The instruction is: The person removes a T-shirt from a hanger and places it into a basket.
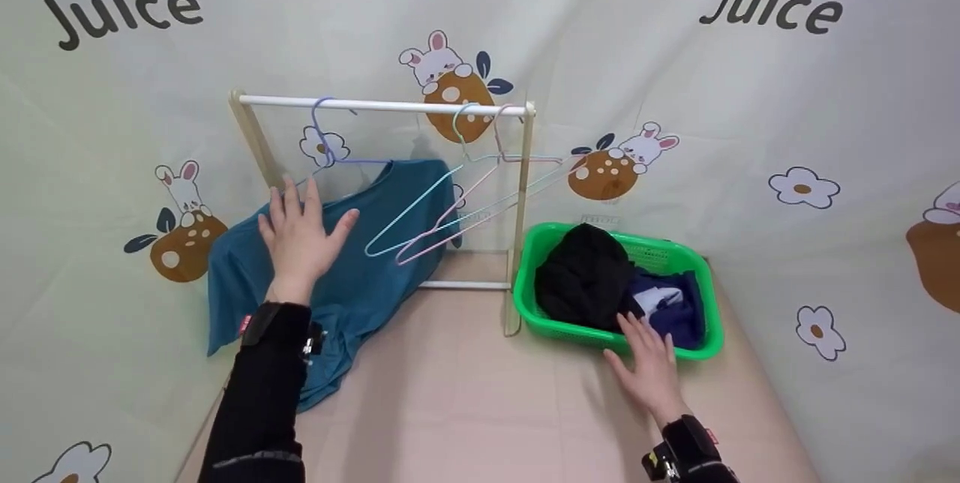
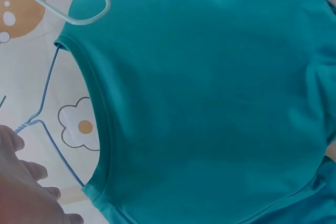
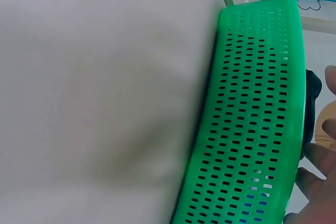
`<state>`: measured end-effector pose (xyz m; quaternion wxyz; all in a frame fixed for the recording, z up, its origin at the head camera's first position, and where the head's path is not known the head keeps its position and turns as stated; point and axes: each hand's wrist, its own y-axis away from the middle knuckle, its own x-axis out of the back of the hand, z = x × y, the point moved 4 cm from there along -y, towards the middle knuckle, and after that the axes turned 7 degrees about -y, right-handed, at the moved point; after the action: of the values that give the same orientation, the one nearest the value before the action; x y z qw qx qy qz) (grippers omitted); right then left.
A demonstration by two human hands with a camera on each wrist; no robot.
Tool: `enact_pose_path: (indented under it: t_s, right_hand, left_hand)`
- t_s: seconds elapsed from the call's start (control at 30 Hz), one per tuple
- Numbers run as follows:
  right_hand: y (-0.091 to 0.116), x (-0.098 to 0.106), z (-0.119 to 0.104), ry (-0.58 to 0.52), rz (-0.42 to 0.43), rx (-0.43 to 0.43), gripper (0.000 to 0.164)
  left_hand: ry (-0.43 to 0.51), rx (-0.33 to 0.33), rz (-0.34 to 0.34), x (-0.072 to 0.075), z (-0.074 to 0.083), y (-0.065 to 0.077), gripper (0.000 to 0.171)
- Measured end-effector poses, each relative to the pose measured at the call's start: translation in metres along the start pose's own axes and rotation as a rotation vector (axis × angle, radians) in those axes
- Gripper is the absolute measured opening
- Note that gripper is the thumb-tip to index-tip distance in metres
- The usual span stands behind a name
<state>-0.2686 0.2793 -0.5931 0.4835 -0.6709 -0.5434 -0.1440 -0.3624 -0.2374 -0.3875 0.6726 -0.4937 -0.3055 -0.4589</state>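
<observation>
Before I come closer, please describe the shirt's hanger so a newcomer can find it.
Find the rack before the printed backdrop. On its white top bar, toward the left, hangs a purple hanger. Unlike the pale-blue hanger and pink hanger at right, it carries a teal shirt.

Near the front edge of the tabletop point(image 1: 465, 393), passage runs between the teal shirt point(image 1: 367, 265) and green basket point(image 1: 559, 328); farther back, the rack point(image 1: 397, 106) and bare hangers point(image 1: 436, 229) obstruct.
</observation>
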Motion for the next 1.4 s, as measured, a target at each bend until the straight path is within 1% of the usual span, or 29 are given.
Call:
enact_pose_path:
  t_s: [0.27, 0.43, 0.53, 0.6, 0.67, 0.77, 0.87, 0.97, 1.03, 1.07, 1.13, 1.2, 1.27, 1.33, 1.4]
  right_hand:
    - [0.006, -0.002, 0.000, -0.006, 0.017, 0.015, 0.065]
    - [0.007, -0.002, 0.000, -0.007, 0.025, 0.021, 0.065]
    - [0.007, 0.000, -0.001, -0.008, 0.033, 0.024, 0.064]
    - [0.007, 0.000, -0.002, -0.012, 0.037, 0.027, 0.064]
    - [0.005, 0.001, -0.003, -0.015, 0.040, 0.030, 0.064]
    - [0.003, 0.001, -0.005, -0.019, 0.038, 0.035, 0.064]
    - [0.000, 0.001, -0.008, -0.023, 0.028, 0.038, 0.064]
    - [-0.001, 0.001, -0.010, -0.029, 0.024, 0.039, 0.064]
    - [-0.001, 0.000, -0.011, -0.031, 0.023, 0.040, 0.064]
    - [-0.001, 0.001, -0.011, -0.029, 0.025, 0.041, 0.064]
    - [0.000, 0.000, -0.011, -0.028, 0.027, 0.044, 0.064]
    - [0.001, 0.000, -0.011, -0.026, 0.027, 0.043, 0.064]
    - [0.001, -0.001, -0.012, -0.024, 0.028, 0.043, 0.063]
    - [0.001, -0.001, -0.012, -0.025, 0.029, 0.043, 0.063]
    - [0.001, -0.002, -0.013, -0.026, 0.031, 0.046, 0.063]
  left_hand:
    - [0.020, -0.020, -0.057, 0.006, -0.001, -0.019, 0.095]
    - [0.024, -0.020, -0.102, 0.009, -0.001, -0.023, 0.095]
    - [0.000, -0.023, -0.102, 0.008, 0.002, -0.023, 0.094]
    - [0.005, -0.021, -0.076, 0.008, 0.006, -0.023, 0.091]
    - [0.032, -0.010, -0.042, 0.008, 0.010, -0.024, 0.085]
    - [0.111, 0.012, -0.003, 0.010, 0.018, -0.026, 0.072]
    - [0.216, 0.055, 0.011, 0.014, 0.024, -0.028, 0.060]
    - [0.313, 0.093, 0.034, 0.020, 0.030, -0.028, 0.055]
    - [0.355, 0.112, 0.075, 0.023, 0.033, -0.028, 0.052]
    - [0.364, 0.118, 0.101, 0.025, 0.034, -0.027, 0.050]
    - [0.377, 0.120, 0.174, 0.028, 0.034, -0.027, 0.044]
    - [0.370, 0.127, 0.244, 0.029, 0.034, -0.026, 0.038]
    - [0.353, 0.143, 0.282, 0.028, 0.031, -0.024, 0.033]
    - [0.342, 0.163, 0.283, 0.024, 0.028, -0.020, 0.031]
    - [0.329, 0.179, 0.262, 0.018, 0.024, -0.015, 0.031]
